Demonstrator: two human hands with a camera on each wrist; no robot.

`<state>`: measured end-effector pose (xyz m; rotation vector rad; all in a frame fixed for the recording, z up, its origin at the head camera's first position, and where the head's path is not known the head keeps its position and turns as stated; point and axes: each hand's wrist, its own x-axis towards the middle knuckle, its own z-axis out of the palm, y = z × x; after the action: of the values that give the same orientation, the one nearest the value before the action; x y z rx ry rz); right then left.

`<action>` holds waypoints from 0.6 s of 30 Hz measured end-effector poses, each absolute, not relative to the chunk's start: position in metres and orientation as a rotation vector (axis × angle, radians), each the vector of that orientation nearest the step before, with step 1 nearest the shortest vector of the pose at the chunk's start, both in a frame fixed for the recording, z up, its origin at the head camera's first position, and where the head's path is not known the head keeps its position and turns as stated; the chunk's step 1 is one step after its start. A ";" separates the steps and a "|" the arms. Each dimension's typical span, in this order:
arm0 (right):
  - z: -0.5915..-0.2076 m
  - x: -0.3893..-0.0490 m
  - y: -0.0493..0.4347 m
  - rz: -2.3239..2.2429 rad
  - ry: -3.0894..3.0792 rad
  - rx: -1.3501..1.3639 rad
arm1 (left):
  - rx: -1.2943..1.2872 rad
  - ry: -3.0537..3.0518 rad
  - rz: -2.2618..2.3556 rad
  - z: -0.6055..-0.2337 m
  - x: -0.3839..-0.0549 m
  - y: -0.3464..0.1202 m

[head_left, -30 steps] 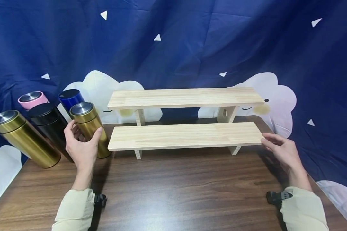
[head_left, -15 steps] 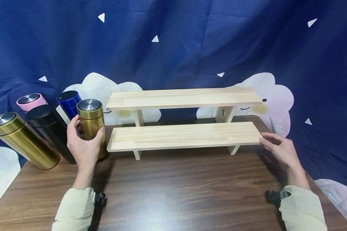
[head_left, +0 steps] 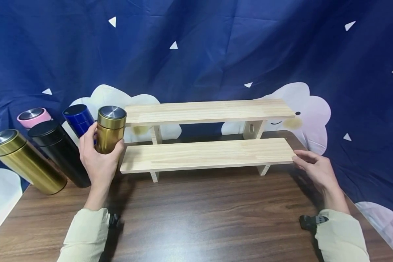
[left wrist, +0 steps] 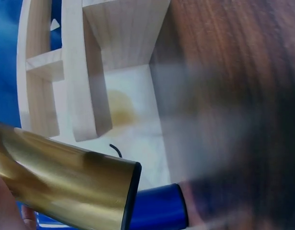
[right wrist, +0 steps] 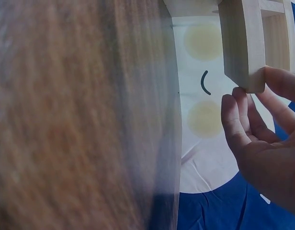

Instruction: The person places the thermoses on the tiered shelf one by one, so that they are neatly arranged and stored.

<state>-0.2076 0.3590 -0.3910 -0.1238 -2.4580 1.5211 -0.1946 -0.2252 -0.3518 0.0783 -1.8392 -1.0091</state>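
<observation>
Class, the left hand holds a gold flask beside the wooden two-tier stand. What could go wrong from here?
1. The gold flask, gripped by the left hand near the left ends of the upper shelf and lower shelf, might bump a shelf end.
2. The blue flask stands close behind that hand and could be knocked.
3. The right hand pinches the lower shelf's right end; a tug might shift it.

Gold flask, pale wood-grained shelf
</observation>
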 end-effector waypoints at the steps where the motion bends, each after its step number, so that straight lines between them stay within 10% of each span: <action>1: -0.391 -0.208 0.359 1.519 -2.459 -0.124 | 0.068 -1.837 -1.006 -0.351 -0.195 -0.224; 18: -0.390 -0.207 0.359 1.568 -2.425 -0.104 | -0.100 -1.887 -0.909 -0.337 -0.202 -0.207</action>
<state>-0.2072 0.3594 -0.3904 -0.1038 -2.4246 1.5675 -0.2016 -0.2070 -0.3374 -0.1002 -1.8866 -0.9091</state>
